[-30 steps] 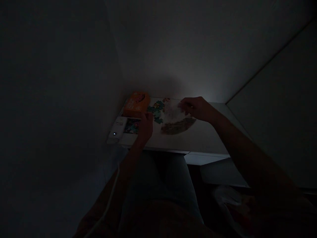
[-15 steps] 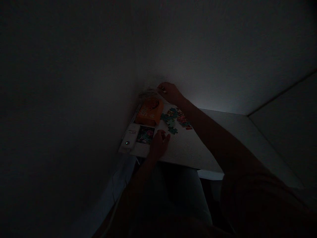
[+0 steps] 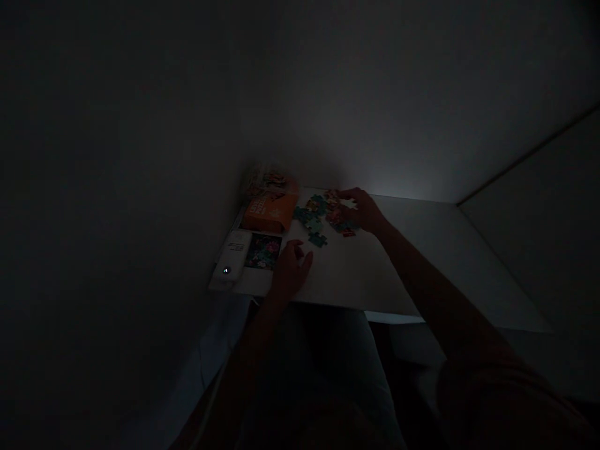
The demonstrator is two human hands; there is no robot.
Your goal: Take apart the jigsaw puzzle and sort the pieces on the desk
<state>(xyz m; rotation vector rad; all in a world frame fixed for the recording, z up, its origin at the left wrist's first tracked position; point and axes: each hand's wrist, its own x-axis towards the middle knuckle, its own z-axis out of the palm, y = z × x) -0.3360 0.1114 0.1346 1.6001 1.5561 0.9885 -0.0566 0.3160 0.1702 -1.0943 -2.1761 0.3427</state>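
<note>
The scene is very dim. My right hand (image 3: 364, 211) reaches over the reddish jigsaw puzzle pieces (image 3: 335, 216), its thumb and fingers apart and nothing visible between them. Left of these lies a group of green-teal jigsaw puzzle pieces (image 3: 313, 223), several of which seem joined. My left hand (image 3: 290, 267) rests near the front of the white table (image 3: 356, 275), fingers loosely curled and thumb apart, holding nothing I can see. Beside it is a dark picture card with pink flowers (image 3: 265, 252). An orange puzzle box (image 3: 269, 214) sits behind the card.
A clear plastic bag (image 3: 267, 178) with something reddish in it lies at the back, against the orange box. At the table's left edge is a white device (image 3: 232, 256) with a small light. Walls (image 3: 375, 125) rise behind and to the left.
My right hand has come away from the plastic bag at the back and moved right and nearer, over the reddish pieces. The bag has settled by the box. My left hand has stayed put.
</note>
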